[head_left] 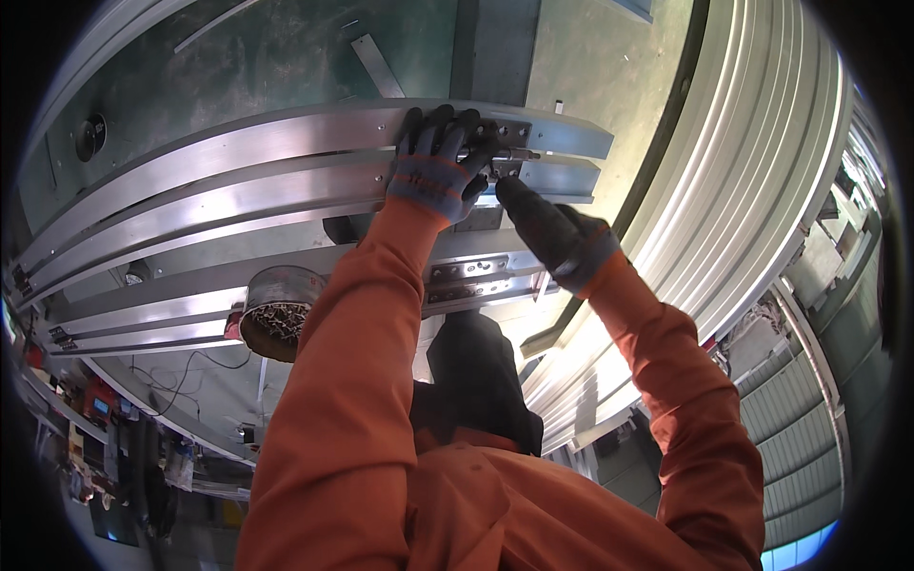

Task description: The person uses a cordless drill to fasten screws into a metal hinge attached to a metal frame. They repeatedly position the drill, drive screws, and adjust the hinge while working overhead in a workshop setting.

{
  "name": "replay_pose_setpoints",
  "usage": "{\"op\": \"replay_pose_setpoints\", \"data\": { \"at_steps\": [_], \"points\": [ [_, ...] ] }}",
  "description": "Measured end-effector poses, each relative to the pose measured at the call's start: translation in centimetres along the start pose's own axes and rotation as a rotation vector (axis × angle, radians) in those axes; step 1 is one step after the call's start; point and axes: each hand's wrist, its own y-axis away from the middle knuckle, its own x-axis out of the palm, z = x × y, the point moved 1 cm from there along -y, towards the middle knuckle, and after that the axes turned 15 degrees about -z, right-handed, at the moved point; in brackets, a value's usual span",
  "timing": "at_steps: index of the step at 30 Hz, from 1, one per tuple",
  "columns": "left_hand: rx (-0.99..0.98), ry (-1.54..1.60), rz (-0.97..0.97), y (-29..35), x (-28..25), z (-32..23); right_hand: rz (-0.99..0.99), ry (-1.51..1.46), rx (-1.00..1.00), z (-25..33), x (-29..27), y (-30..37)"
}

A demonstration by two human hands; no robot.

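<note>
My left hand [433, 171], in a grey and black glove, lies over a long silver metal profile [286, 133]. Its fingers bend around a slim metal rod [519, 154] with a narrow tip pointing right. Beneath the rod, a dark plate with holes [514, 131] sits at the profiles' right end. My right hand [566, 238], gloved alike, is just right of and below the plate. Its fingers are pressed together, reaching up toward the rod; anything inside them is hidden. A second silver profile [286, 195] runs parallel below the first.
A round tin of small screws [276, 319] stands by my left forearm. Nearer me lie more profiles with perforated metal plates [471, 269]. Stacked long light profiles [752, 162] curve along the right. A flat metal strip [378, 67] and a dark round object [91, 138] lie on the green surface.
</note>
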Motion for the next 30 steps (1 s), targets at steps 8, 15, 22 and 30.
{"op": "replay_pose_setpoints", "data": {
  "at_steps": [8, 15, 22, 30],
  "points": [
    [0.001, -0.033, 0.016, 0.5, -0.2, -0.4, -0.012, 0.260, -0.251, -1.5, 0.2, -0.6],
    [-0.002, -0.015, -0.009, 0.1, 0.0, -0.3, -0.081, 0.400, -0.322, -0.4, 0.0, -0.5],
    [0.011, -0.029, -0.009, 0.2, 0.0, -0.2, -0.140, 0.452, -0.255, -1.7, 1.3, -0.6],
    [-0.003, -0.024, 0.020, 0.1, 0.1, -0.3, -0.161, 0.429, -0.329, -1.6, -0.6, -1.4]
  ]
}}
